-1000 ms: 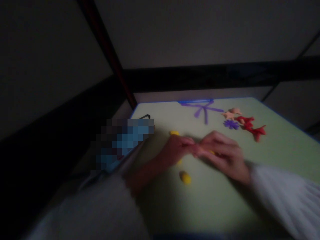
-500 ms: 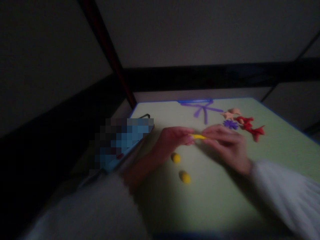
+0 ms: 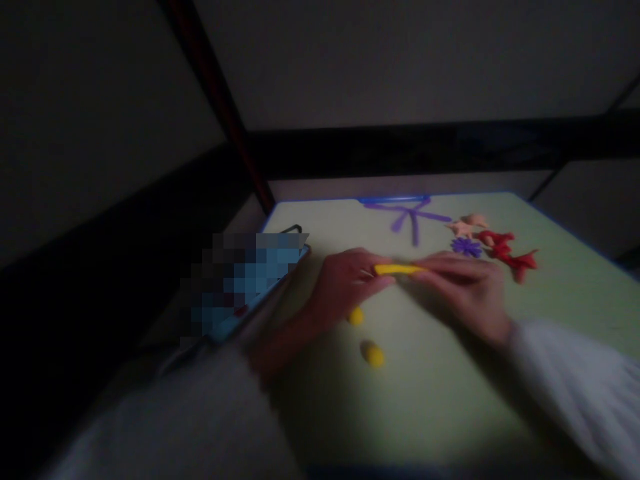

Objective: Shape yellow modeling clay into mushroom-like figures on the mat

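Our right hand point(image 3: 467, 287) pinches one end of the yellow strip point(image 3: 397, 269) over the desk point(image 3: 445, 407); whether our left hand point(image 3: 343, 283) grips its other end, we cannot tell. We should press lightly and evenly, clear of the two yellow balls point(image 3: 375, 356) nearer us.

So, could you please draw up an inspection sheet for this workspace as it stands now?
Surface: blue-edged, pale green table, dimly lit.
Work pieces: yellow strip, held up; two yellow balls on the table nearer the camera.
Clutter: purple branching piece, purple flower-shaped piece, peach pieces and red pieces farther back; pixelated bluish item at left, unidentifiable.
Hands: the right hand has its fingers on the strip's right end; the left hand is at its left end, grip unclear.
Cables: nothing seen for certain; the left side is very dark.
Surroundings: grey wall with a black band; dark red post at left.
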Motion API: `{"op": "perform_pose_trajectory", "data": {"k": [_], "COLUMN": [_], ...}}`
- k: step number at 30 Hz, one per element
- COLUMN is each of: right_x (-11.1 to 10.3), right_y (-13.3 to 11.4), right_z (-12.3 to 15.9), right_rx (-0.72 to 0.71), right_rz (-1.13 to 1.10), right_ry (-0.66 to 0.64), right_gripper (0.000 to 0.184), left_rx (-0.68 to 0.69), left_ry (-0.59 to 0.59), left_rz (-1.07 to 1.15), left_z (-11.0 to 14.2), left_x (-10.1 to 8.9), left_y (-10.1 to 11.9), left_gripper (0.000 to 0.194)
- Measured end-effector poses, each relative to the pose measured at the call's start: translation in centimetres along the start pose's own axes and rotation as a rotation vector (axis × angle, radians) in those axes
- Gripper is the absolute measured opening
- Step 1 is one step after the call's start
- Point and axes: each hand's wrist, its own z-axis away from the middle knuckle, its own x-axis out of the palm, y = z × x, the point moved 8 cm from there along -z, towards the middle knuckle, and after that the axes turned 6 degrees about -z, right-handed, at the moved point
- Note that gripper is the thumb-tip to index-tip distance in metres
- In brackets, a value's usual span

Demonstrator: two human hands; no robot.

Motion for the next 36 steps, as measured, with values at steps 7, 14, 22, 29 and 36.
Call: {"op": "perform_pose_trajectory", "data": {"k": [7,14,22,29,36], "right_x": [0.3,0.3,1.0,1.8,1.8], "right_y": [-0.5,-0.3,-0.4,-0.2,-0.6], "right_z": [-0.1,-0.1,0.0,0.5,0.4], "right_rx": [-0.006,-0.014,-0.091,-0.066,-0.111], "right_rz": [0.033,0.096,0.025,0.148,0.144], "right_ry": [-0.034,-0.047,-0.112,-0.240,-0.237], "right_gripper": [0.003,0.004,0.007,0.015,0.014], "left_rx": [-0.090,-0.126,-0.066,-0.257,-0.216], "left_ry": [0.033,-0.027,-0.121,-0.173,-0.201], "left_rz": [0.093,0.108,-0.018,0.133,0.113], "left_z": [0.0,0.0,-0.1,0.3,0.1], "left_x": [0.0,0.6,1.2,1.9,2.1], "left_y": [-0.6,-0.9,-0.8,-1.4,-1.4], "left_gripper": [0.006,0.017,0.021,0.022,0.016]}}
